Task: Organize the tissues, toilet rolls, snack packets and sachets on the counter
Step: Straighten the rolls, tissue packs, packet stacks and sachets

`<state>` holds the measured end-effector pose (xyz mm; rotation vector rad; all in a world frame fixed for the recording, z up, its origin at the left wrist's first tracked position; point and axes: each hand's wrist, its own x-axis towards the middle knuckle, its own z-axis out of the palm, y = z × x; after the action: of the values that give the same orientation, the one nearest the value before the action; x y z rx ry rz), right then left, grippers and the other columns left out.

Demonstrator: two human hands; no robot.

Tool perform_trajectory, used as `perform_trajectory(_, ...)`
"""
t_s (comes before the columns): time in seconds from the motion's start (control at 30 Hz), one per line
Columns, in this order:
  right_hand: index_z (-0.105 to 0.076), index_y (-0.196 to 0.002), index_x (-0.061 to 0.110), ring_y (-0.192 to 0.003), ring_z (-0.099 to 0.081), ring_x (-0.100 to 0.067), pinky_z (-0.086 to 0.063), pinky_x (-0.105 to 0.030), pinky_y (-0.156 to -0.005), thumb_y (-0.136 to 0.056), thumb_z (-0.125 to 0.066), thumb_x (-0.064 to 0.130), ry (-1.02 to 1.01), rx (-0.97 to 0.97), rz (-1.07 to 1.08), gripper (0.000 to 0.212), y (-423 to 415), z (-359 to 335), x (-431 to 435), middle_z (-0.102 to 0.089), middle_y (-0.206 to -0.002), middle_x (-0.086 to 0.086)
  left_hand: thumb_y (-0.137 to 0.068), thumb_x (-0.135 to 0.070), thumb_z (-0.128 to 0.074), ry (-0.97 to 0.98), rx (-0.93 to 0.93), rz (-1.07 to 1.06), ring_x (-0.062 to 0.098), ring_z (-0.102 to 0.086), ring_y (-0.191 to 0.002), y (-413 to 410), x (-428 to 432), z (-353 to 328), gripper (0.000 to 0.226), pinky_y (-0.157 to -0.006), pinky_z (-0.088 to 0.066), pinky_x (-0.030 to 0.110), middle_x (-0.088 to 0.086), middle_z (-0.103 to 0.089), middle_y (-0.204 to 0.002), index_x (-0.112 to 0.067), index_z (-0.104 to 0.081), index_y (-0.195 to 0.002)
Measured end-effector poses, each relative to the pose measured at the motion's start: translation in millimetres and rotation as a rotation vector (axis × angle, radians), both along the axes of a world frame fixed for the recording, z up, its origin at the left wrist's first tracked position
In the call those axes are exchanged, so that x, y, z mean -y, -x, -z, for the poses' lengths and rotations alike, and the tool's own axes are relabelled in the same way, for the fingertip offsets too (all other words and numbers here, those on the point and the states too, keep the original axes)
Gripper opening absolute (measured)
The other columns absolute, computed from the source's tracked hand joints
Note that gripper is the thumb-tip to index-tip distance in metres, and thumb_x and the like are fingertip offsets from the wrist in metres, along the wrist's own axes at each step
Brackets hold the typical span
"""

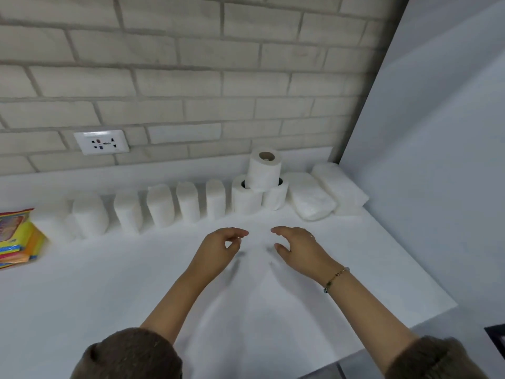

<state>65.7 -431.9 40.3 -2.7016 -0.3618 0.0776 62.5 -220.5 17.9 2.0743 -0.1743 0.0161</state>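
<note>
- Three toilet rolls (264,170) are stacked at the back of the counter (109,283), one on two.
- Tissue packs (161,205) are lined up beside them; snack packets (16,236) are piled far left.
- Left hand (218,247) and right hand (297,250) are held loosely curled above the counter, gripping nothing.

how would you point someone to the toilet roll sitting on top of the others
Follow the brick wall down to the white counter and look toward its right corner. Left of the two flat tissue packs stand two toilet rolls side by side. The top roll rests upright across both, the only raised item, its brown cardboard core showing.
</note>
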Motion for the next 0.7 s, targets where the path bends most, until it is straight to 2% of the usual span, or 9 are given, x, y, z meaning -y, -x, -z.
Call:
perform_trajectory(0.13,-0.047,-0.134,0.019,-0.110,-0.055,-0.020,-0.032,-0.030,-0.104,-0.094,-0.050,0.026,0.009,-0.006,0.042,0.041,-23,0,43,-0.062,-0.122,-0.002,-0.091,-0.015,-0.051,-0.031,-0.023,0.061,-0.005,-0.056,-0.102,-22,40,1,0.026,-0.084,-0.036,0.000,-0.018,-0.063,-0.112,-0.030,-0.067,-0.106)
perform_trajectory(0.23,-0.047,-0.134,0.019,-0.119,-0.051,-0.020,-0.031,-0.031,-0.107,-0.093,-0.052,0.026,0.006,-0.006,0.071,0.042,-40,6,70,-0.059,-0.127,-0.003,-0.092,-0.016,-0.050,-0.078,-0.025,0.096,-0.002,-0.056,-0.104,-35,61,4,0.027,-0.083,-0.034,0.001,-0.014,-0.062,-0.116,-0.030,-0.066,-0.108)
perform_trajectory(0.4,-0.045,-0.135,0.020,-0.136,-0.033,-0.024,-0.024,-0.038,-0.114,-0.091,-0.055,0.026,0.055,0.003,0.104,0.046,-78,20,119,-0.036,-0.149,-0.003,-0.092,-0.018,-0.051,-0.128,-0.024,0.078,0.002,-0.055,-0.108,-57,97,7,0.026,-0.091,-0.036,0.012,-0.012,-0.060,-0.120,-0.030,-0.065,-0.110)
perform_trajectory(0.5,-0.041,-0.138,0.020,-0.140,-0.022,-0.026,-0.019,-0.040,-0.114,-0.089,-0.055,0.023,0.100,-0.012,0.156,0.051,-107,27,152,-0.023,-0.155,-0.006,-0.091,-0.018,-0.052,-0.183,0.007,0.075,0.006,-0.053,-0.116,-72,123,10,0.027,-0.096,-0.033,0.013,-0.009,-0.057,-0.127,-0.029,-0.064,-0.112)
perform_trajectory(0.6,-0.036,-0.141,0.017,-0.142,-0.017,-0.033,-0.019,-0.044,-0.117,-0.089,-0.056,0.018,0.097,-0.018,0.221,0.056,-135,38,181,-0.014,-0.157,-0.011,-0.090,-0.017,-0.052,-0.249,0.036,0.085,0.010,-0.046,-0.126,-89,149,11,0.030,-0.101,-0.031,0.016,-0.006,-0.047,-0.139,-0.029,-0.062,-0.116)
perform_trajectory(0.7,-0.026,-0.146,0.018,-0.143,-0.008,-0.039,-0.015,-0.047,-0.118,-0.090,-0.053,0.016,0.119,-0.043,0.263,0.062,-163,47,204,-0.003,-0.158,-0.013,-0.091,-0.017,-0.051,-0.314,0.042,0.098,0.015,-0.044,-0.129,-110,179,10,0.035,-0.101,-0.033,0.020,-0.004,-0.033,-0.150,-0.030,-0.056,-0.123)
